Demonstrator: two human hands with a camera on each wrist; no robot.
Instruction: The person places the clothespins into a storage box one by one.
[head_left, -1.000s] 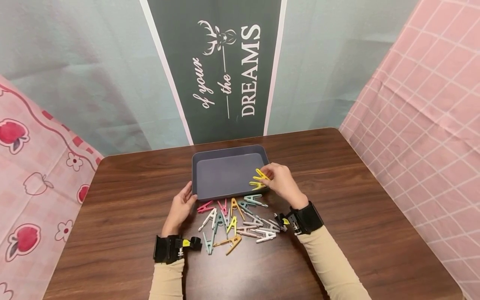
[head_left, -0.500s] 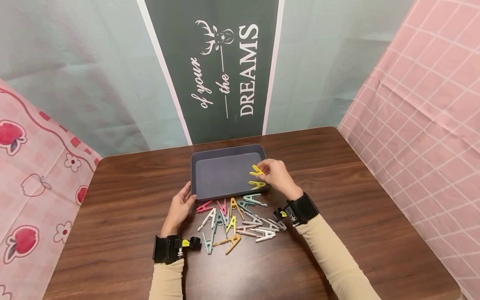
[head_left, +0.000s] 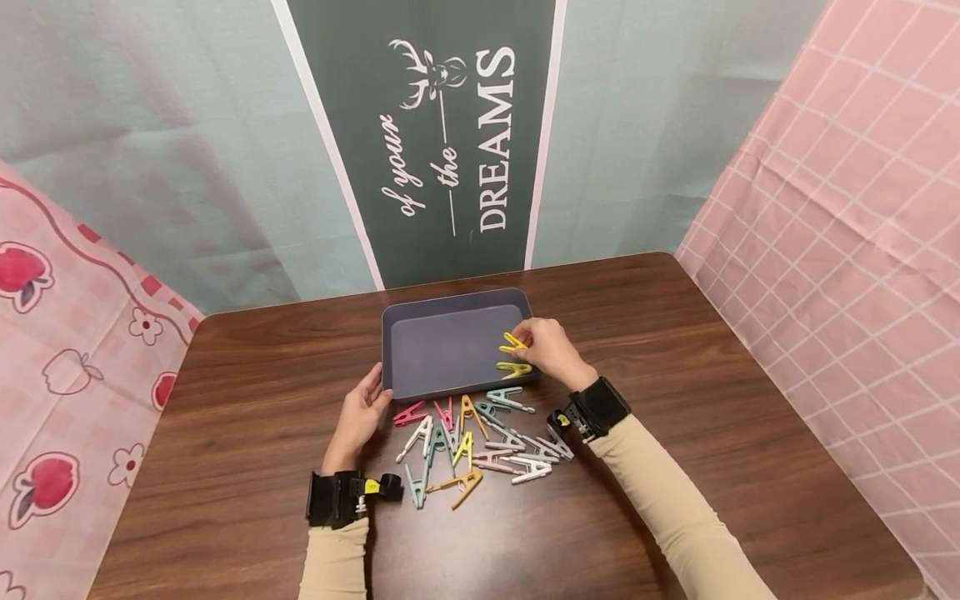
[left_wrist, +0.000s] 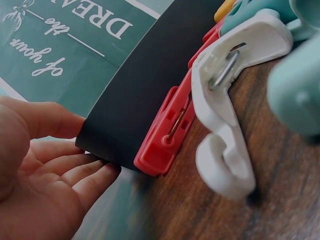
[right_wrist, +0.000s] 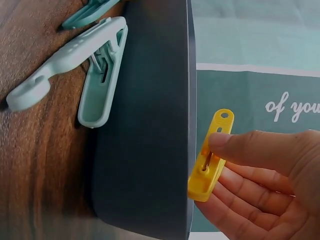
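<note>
My right hand (head_left: 553, 350) pinches a yellow clothespin (right_wrist: 212, 155) between thumb and fingers over the right end of the grey tray (head_left: 450, 392). Below it, a second yellow clothespin (head_left: 514, 370) lies in the tray near the front right corner. My left hand (head_left: 360, 421) holds the tray's front left corner, thumb at the front and fingers along the side. Just outside the tray's front wall (left_wrist: 130, 95), close to that hand, lie a red clothespin (left_wrist: 167, 132) and a white clothespin (left_wrist: 220, 100). A mint clothespin (right_wrist: 95, 70) sits by the front wall in the right wrist view.
Several clothespins, among them an orange one (head_left: 467, 488) and a lime one (head_left: 464, 451), lie jumbled on the wooden table (head_left: 247, 433) in front of the tray. A printed curtain (head_left: 457, 233) hangs behind the table, with pink cloth (head_left: 840, 250) on the right.
My right hand has moved slightly up and left, carrying the yellow clothespin away from the one in the tray. Over the last half second it barely shifts. The left hand stays at the tray's corner.
</note>
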